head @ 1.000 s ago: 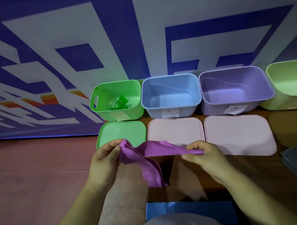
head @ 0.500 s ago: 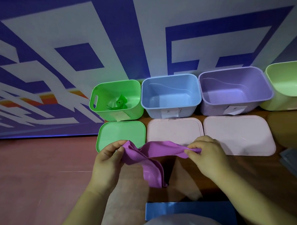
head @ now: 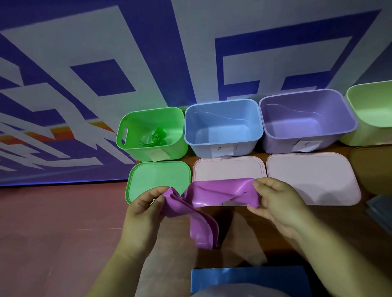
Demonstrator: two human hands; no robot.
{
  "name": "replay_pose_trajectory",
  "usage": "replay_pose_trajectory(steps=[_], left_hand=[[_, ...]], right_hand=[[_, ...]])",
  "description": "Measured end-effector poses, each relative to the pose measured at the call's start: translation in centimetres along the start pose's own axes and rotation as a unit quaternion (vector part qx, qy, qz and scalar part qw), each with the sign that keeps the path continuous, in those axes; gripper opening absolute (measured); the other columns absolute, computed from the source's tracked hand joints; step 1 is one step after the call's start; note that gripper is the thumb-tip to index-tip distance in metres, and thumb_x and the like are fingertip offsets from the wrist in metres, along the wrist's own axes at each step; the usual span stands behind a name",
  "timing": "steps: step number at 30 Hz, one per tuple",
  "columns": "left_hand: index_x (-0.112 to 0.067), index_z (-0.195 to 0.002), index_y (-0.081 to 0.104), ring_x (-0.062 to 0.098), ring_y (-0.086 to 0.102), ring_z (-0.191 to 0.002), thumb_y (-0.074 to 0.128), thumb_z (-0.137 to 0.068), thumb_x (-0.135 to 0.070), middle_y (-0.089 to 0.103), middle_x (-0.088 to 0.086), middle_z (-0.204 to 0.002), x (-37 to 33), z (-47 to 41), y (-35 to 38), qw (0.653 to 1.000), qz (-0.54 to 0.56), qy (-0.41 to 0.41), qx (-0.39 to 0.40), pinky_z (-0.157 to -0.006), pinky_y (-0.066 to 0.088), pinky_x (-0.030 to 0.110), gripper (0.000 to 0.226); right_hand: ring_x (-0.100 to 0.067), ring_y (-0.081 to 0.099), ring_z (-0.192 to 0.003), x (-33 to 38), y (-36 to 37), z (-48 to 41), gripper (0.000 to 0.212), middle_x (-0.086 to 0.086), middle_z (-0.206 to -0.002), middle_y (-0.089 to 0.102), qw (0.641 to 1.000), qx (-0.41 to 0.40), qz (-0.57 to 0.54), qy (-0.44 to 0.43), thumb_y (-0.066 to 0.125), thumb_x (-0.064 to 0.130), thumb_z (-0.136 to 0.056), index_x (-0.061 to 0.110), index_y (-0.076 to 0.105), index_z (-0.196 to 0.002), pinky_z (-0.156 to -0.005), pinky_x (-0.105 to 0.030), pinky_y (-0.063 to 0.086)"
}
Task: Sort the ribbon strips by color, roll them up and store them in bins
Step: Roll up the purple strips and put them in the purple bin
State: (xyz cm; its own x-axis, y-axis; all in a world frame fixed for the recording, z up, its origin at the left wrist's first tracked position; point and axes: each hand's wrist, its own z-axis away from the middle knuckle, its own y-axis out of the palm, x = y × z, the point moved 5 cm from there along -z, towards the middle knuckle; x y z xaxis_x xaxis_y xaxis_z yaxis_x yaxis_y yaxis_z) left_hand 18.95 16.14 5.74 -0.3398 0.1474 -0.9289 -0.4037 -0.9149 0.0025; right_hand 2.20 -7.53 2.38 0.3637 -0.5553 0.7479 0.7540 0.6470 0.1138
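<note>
A purple ribbon strip (head: 213,195) is stretched between my hands above the floor, its loose end hanging down in folds. My left hand (head: 143,210) pinches its left end between thumb and fingers. My right hand (head: 276,201) grips the right end, which looks bunched under the fingers. A blue ribbon strip (head: 247,279) lies flat on the floor near me. At the back stand a green bin (head: 128,134) with a rolled green ribbon (head: 156,137) inside, a blue bin (head: 224,104), a purple bin (head: 305,94) and a light green bin (head: 377,89).
A green lid (head: 158,176) and two pink lids (head: 225,170) (head: 317,174) lie flat in front of the bins. A blue and white banner (head: 104,65) stands behind them. Grey-blue sheets (head: 385,212) lie at the right edge.
My hands have drawn slightly closer together and the right end of the purple strip has spread wider and bunched under my right fingers.
</note>
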Motion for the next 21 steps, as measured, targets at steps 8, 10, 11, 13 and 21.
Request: replay_pose_trajectory(steps=[8, 10, 11, 13, 21], left_hand=[[-0.016, -0.091, 0.076, 0.017, 0.065, -0.083, 0.047, -0.098, 0.003, 0.074, 0.008, -0.089, 0.30, 0.10, 0.02, 1.000, 0.010, -0.001, -0.001, -0.071, 0.054, 0.028, 0.036], [-0.017, -0.090, 0.077, 0.018, 0.065, -0.083, 0.047, -0.098, 0.003, 0.073, 0.008, -0.090, 0.32, 0.05, -0.17, 1.000, 0.010, -0.003, -0.005, -0.069, 0.054, 0.027, 0.037], [-0.017, -0.090, 0.077, 0.018, 0.065, -0.083, 0.047, -0.098, 0.003, 0.073, 0.008, -0.090, 0.31, 0.01, -0.26, 1.000, 0.013, -0.003, -0.006, -0.069, 0.055, 0.027, 0.037], [-0.018, -0.089, 0.077, 0.018, 0.066, -0.082, 0.047, -0.098, 0.003, 0.074, 0.008, -0.090, 0.25, -0.02, -0.43, 1.000, 0.019, -0.004, -0.006, -0.069, 0.056, 0.026, 0.038], [-0.015, -0.092, 0.076, 0.017, 0.065, -0.081, 0.047, -0.098, 0.004, 0.074, 0.009, -0.088, 0.67, 0.14, -0.19, 1.000, 0.017, -0.006, 0.000, -0.069, 0.055, 0.026, 0.035]], right_hand=[[-0.020, 0.069, -0.079, 0.44, 0.08, 0.62, 0.021, -0.007, -0.090, 0.073, 0.997, 0.026, -0.065, -0.034, 0.061, 0.006, -0.094, 0.020, 0.065, -0.109, -0.073, -0.040, 0.056], [-0.018, 0.069, -0.078, 0.64, 0.02, 0.70, 0.027, -0.005, -0.085, 0.073, 0.997, 0.027, -0.044, -0.062, 0.061, 0.005, -0.094, 0.025, 0.063, -0.113, -0.076, -0.041, 0.057], [-0.018, 0.069, -0.078, 0.69, -0.04, 0.72, 0.029, -0.004, -0.086, 0.073, 0.996, 0.027, -0.038, -0.069, 0.060, 0.005, -0.095, 0.027, 0.062, -0.113, -0.077, -0.041, 0.057], [-0.017, 0.068, -0.080, 0.76, -0.13, 0.78, 0.030, -0.003, -0.090, 0.074, 0.997, 0.025, -0.010, -0.078, 0.059, 0.006, -0.096, 0.030, 0.062, -0.114, -0.080, -0.040, 0.057], [-0.029, 0.067, -0.087, 0.92, 0.35, 1.03, 0.034, -0.012, -0.098, 0.066, 0.988, 0.062, -0.135, -0.042, 0.051, 0.000, -0.098, 0.022, 0.056, -0.123, -0.082, -0.048, 0.058]])
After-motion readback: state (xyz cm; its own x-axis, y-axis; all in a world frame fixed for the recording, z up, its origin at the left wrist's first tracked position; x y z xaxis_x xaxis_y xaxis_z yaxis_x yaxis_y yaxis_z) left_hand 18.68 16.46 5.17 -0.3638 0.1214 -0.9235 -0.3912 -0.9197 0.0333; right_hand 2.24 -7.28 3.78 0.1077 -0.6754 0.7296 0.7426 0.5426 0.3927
